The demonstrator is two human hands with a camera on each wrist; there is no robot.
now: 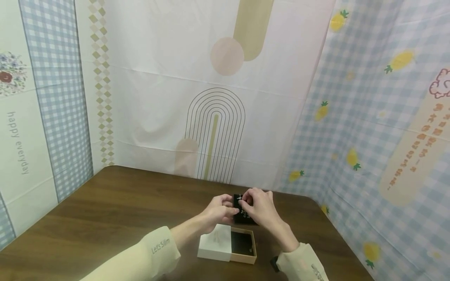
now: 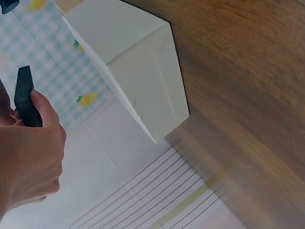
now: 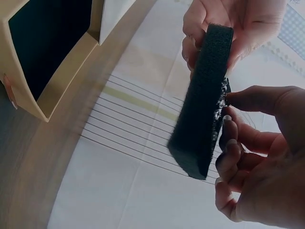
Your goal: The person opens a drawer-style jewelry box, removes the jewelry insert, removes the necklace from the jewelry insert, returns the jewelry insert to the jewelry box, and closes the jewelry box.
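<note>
A black foam jewelry pad (image 1: pixel 245 221) is held up off the table by my left hand (image 1: pixel 218 212), which grips it by its left edge. Small shiny jewelry (image 3: pixel 220 106) sits on the face turned toward my right hand (image 1: pixel 263 207). Thumb and fingertips of the right hand (image 3: pixel 257 143) pinch at the jewelry on that face; its exact kind is too small to tell. Edge-on, the pad (image 2: pixel 27 98) shows as a thick dark slab in the left wrist view, between left thumb and fingers.
Nearer the body, a white box sleeve (image 1: pixel 214 245) lies on the brown wooden table (image 1: pixel 140 199), with its tan-edged drawer (image 1: pixel 243 258) partly slid out to the right. The drawer's inside is black. Printed cloths (image 1: pixel 158 97) hang behind and beside the table.
</note>
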